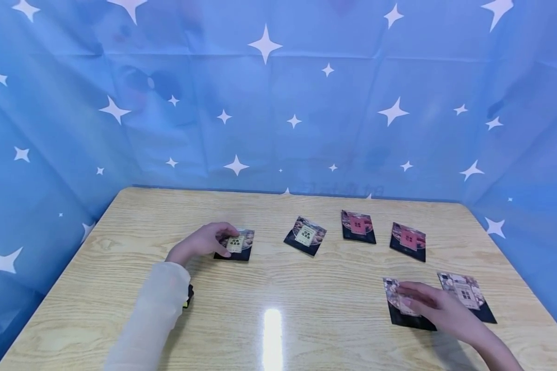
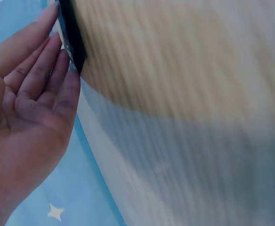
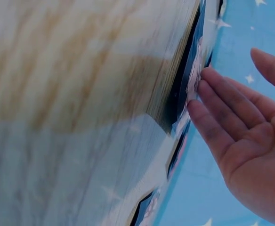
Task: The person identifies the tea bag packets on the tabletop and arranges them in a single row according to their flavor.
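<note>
Fingers (image 3: 213, 127) of both hands were loosely parted over the wooden bench (image 1: 325, 288), with no clear grip. The right hand (image 1: 438, 308) lay extended at the near right, nearly straight, tips touching the pale-pink-labelled food packet (image 1: 410, 319) beneath (its long axis ran roughly away from the person). The left hand (image 1: 206, 241), nearest the cream-labelled food packet (image 1: 235, 245), arched palm-down across that packet's left part, thumb on the near side.

The left hand (image 1: 208, 240) and right hand (image 1: 441, 310) are well apart, palms down, fingers (image 3: 222, 107) loosely extended.
</note>
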The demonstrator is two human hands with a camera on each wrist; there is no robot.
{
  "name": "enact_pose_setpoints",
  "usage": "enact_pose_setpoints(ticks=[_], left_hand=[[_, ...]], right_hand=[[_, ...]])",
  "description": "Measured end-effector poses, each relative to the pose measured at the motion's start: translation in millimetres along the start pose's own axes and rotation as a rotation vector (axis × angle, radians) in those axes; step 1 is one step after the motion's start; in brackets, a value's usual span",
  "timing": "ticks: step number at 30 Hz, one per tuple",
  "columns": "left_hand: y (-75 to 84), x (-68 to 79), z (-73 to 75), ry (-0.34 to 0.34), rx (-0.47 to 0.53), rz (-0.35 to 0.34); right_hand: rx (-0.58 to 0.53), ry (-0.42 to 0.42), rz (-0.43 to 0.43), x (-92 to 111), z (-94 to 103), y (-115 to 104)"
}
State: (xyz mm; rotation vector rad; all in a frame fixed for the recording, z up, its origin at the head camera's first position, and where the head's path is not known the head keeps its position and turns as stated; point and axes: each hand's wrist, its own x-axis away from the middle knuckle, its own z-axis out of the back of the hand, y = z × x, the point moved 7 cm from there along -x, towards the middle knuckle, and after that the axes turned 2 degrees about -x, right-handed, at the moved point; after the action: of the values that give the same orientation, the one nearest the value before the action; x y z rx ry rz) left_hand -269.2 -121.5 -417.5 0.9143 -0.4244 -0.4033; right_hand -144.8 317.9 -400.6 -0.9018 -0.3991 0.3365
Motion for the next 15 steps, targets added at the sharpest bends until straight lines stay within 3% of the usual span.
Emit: enact_pose_setpoints(ticks=[5, 15], left_hand=[[-6.4, 15.0, 4.8, -0.018, 0.020, -0.025], [-25.0, 58.7, 19.5, -0.005, 0.012, 0.001]], right_hand=[[0.020, 0.008, -0.012, 0, 0.2, 2], [-0.017, -0.005, 0.026, 1, -1.4, 2]])
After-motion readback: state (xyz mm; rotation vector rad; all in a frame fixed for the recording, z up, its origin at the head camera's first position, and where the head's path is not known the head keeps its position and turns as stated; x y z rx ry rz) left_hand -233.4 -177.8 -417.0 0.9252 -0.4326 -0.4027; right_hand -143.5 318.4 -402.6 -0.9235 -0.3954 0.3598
